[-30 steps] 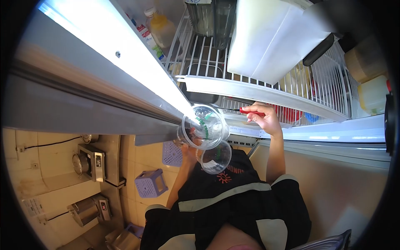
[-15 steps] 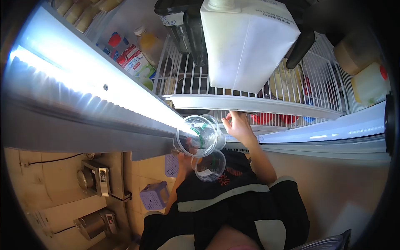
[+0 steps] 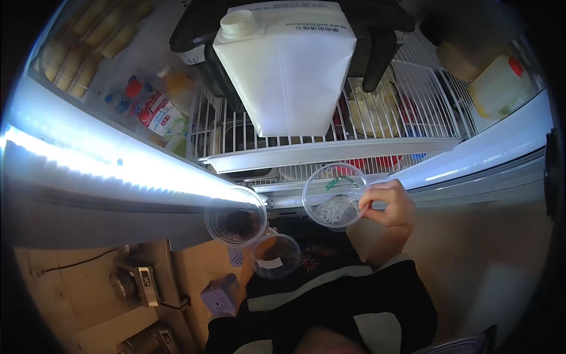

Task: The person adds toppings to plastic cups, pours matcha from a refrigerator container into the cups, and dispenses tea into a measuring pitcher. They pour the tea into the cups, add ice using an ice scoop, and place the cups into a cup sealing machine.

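pale rolls (image 3: 94,44) in rows, upper l.; below, a red-capped bottle (image 3: 134,88), a red/white/green carton (image 3: 165,115) & a bottle w/ orange-yellow contents (image 3: 178,85). clear cup (image 3: 236,217) touches or overlaps a smaller cup (image 3: 275,257) w/ white label, both at the l. hand (image 3: 270,233); that hand's mostly hidden behind them, so can't tell how wide its grip is. dark container (image 3: 218,71) behind the big white carton (image 3: 286,76), which stands on the wire shelf, screw cap on top. r. hand (image 3: 390,203) has a narrow pinch on rim of green-print cup (image 3: 333,196), apart from the other 2; contents unclear. far r., red-capped jug (image 3: 501,88) w/ pale contents.

surface/room: steel machines (image 3: 137,283) lower l., purple stool (image 3: 219,295) on tan floor (image 3: 197,262), white wire shelf (image 3: 336,150) across the lit fridge.
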